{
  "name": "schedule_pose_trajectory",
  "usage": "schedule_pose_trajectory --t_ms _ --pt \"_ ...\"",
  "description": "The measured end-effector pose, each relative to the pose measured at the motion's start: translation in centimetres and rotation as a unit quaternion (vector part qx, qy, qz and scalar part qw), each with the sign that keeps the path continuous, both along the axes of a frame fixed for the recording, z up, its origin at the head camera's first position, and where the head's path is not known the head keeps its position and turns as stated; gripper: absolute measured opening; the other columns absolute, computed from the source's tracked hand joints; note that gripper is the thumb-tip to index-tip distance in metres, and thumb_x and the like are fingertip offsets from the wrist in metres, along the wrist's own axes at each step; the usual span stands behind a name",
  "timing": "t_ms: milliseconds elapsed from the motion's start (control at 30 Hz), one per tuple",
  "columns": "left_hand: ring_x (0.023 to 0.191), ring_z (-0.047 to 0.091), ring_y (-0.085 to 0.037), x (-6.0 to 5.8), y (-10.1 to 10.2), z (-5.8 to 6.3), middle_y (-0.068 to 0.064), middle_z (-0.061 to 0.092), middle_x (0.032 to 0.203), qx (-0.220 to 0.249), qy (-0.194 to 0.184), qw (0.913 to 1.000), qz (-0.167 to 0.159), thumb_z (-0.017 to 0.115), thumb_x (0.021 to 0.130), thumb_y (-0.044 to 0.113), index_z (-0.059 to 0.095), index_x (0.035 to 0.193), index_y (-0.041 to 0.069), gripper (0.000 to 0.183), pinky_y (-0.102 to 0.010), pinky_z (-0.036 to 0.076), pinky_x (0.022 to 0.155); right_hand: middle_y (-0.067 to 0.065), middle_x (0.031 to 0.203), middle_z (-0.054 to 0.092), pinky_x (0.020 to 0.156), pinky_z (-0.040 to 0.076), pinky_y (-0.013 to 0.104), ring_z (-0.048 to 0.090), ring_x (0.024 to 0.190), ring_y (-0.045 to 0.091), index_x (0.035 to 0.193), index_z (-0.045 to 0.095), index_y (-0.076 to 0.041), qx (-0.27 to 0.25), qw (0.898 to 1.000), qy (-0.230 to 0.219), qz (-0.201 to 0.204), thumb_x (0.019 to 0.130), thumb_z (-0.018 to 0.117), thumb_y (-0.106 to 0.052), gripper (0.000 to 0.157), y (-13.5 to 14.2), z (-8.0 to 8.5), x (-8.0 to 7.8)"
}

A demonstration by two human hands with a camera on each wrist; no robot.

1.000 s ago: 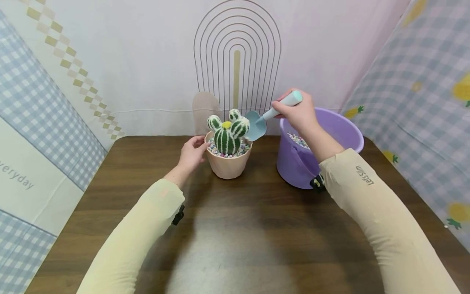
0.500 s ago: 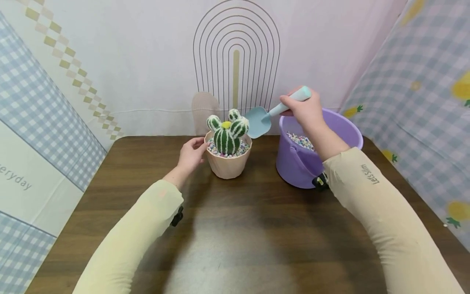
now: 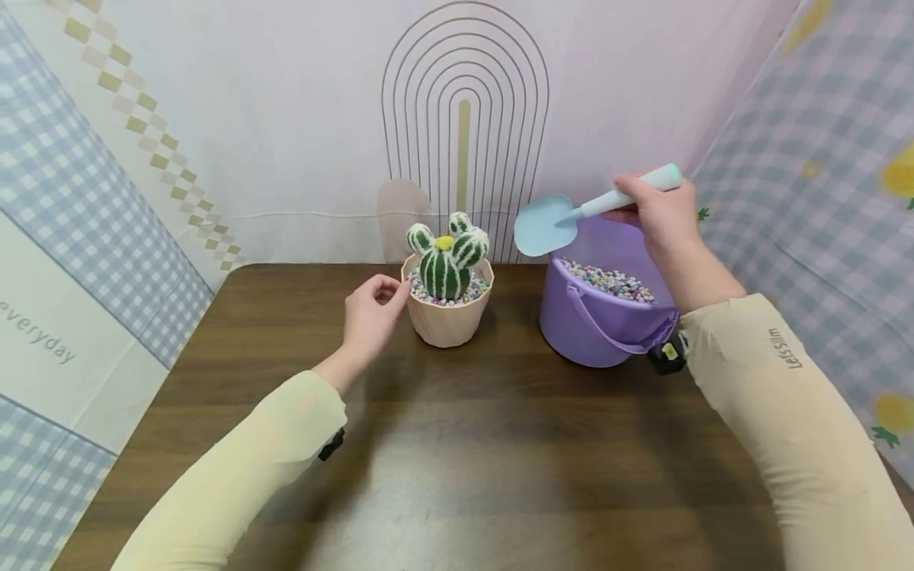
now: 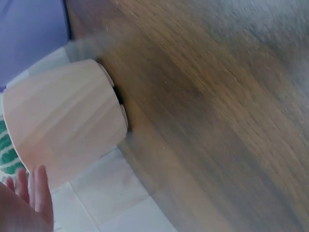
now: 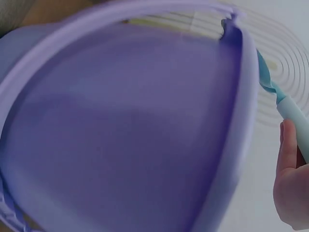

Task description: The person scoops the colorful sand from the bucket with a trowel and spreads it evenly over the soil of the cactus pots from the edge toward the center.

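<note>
My right hand (image 3: 666, 216) grips the pale handle of a light blue trowel (image 3: 546, 226) above the purple bucket (image 3: 581, 329). The trowel's blade points left and sits over the bucket's left rim, with no pebbles showing on it. A peach pot (image 3: 450, 327) holds a green toy cactus (image 3: 444, 275) with white stripes and a yellow top, set in colourful pebbles. Beside the pot's left rim is my left hand (image 3: 372, 319), fingertips right at the rim. In the left wrist view its fingers (image 4: 42, 193) look straight near the pot's wall.
Multicoloured pebbles (image 3: 607, 281) lie inside the bucket, whose handle (image 3: 603, 329) hangs down its front. Pot and bucket stand near the back edge of the dark wooden table (image 3: 457, 444). A patterned cloth backdrop (image 3: 300, 143) rises right behind them.
My right hand has carried the trowel rightward, away from the cactus and over to the bucket. My left hand has shifted slightly, dropping lower at the pot's rim. Pot and bucket stay put.
</note>
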State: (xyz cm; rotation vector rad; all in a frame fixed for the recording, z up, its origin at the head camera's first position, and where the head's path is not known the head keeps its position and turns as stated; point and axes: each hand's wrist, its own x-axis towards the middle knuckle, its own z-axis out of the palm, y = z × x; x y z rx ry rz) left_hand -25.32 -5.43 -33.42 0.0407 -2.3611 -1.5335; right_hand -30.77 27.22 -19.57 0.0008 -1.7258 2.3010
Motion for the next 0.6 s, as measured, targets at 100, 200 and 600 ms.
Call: schedule_pose_trajectory --t_ms 100,200,600 --pt "0.066 0.057 -0.01 0.3 0.7 0.3 -0.009 0.066 0.079 0.003 0.007 0.9995 -0.032 0.062 0.088 0.027 0.066 0.085 0.007 0.021 -0.02 0.047 0.062 0.006 0.059 0.061 0.05 0.057 0.029 0.068 0.056 0.016 0.071 0.058 0.0 -0.038 0.999 0.002 0.0 0.078 0.065 0.009 0.013 1.3 0.3 0.0" --pt "0.069 0.059 -0.013 0.4 1.7 0.7 -0.01 0.067 0.083 0.008 -0.005 0.9959 -0.09 0.062 0.089 0.028 0.067 0.091 0.007 0.021 -0.019 0.049 0.062 0.007 0.059 0.06 0.05 0.057 0.03 0.068 0.056 0.017 0.075 0.056 0.001 -0.058 0.998 -0.006 -0.007 0.078 0.065 0.009 0.013 2.8 0.7 0.2" --pt "0.099 0.064 -0.023 0.8 6.9 2.4 -0.013 0.066 0.114 0.018 -0.037 0.9699 -0.24 0.06 0.091 0.024 0.057 0.125 0.006 0.038 -0.026 0.056 0.078 0.01 0.072 0.059 0.053 0.058 0.037 0.067 0.063 0.021 0.086 0.05 -0.003 -0.132 0.988 -0.062 -0.046 0.078 0.069 0.007 0.023 7.2 1.6 0.6"
